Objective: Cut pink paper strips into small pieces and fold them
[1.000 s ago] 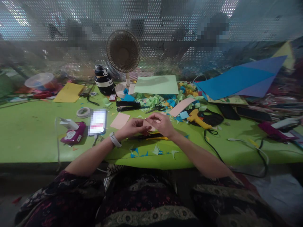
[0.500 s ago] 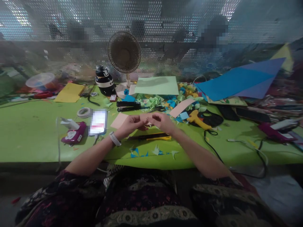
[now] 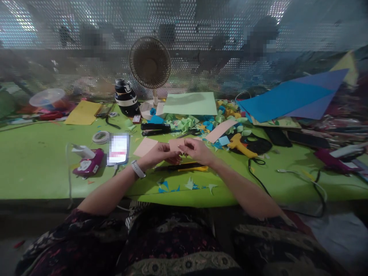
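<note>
My left hand (image 3: 161, 154) and my right hand (image 3: 197, 150) meet over the green table, both closed on a small pink piece of paper (image 3: 176, 144). The fingertips partly hide it. Beside my left hand lies a pink paper square (image 3: 145, 147). Just below my hands are a dark, long, thin tool and a yellow-and-black cutter (image 3: 193, 167). Blue and pale green paper scraps (image 3: 189, 184) are scattered nearer the table edge. Behind my hands sits a black stapler (image 3: 155, 128).
A lit phone (image 3: 118, 149), a tape roll (image 3: 101, 137) and a purple box (image 3: 89, 164) are on the left. A yellow glue gun (image 3: 240, 145) and a pink strip (image 3: 220, 130) lie right. Behind stand a fan (image 3: 150, 63), a bottle (image 3: 126, 99) and heaped paper pieces (image 3: 186, 124).
My fingers have shifted slightly on the pink paper, and more of it shows between them. The surrounding things stay where they were; the view has moved a little.
</note>
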A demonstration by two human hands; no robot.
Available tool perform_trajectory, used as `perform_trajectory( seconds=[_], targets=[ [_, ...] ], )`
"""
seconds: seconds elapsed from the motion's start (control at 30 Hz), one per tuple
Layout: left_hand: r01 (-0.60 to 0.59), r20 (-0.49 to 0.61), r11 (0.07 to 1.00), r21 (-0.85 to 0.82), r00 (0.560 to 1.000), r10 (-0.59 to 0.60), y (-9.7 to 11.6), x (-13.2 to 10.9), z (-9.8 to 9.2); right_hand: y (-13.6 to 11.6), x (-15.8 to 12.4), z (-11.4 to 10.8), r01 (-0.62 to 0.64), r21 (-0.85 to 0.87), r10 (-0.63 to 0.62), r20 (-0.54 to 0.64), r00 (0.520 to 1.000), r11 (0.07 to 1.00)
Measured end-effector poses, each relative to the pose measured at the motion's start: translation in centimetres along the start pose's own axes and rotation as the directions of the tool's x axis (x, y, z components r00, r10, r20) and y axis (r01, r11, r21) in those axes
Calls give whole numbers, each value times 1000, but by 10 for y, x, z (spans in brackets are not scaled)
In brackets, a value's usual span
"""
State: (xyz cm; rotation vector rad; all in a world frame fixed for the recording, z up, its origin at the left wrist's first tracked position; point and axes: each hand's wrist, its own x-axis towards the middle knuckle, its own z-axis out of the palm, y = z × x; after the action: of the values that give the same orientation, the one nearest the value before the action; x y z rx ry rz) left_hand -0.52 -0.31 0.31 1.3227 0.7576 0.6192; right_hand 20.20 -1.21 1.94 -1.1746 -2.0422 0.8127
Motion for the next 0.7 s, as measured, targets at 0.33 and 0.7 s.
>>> perform_trajectory(
  seconds=[0.33,0.7],
  targets=[
    [-20,-38,1000,18,999,20,12,-4,-6,5,4,-17,-54,131,57,-15,998,990],
    [-37,11,996,82,999,36,12,-4,-4,-6,0,-11,-80,171,67,81,994,982]
  ],
)
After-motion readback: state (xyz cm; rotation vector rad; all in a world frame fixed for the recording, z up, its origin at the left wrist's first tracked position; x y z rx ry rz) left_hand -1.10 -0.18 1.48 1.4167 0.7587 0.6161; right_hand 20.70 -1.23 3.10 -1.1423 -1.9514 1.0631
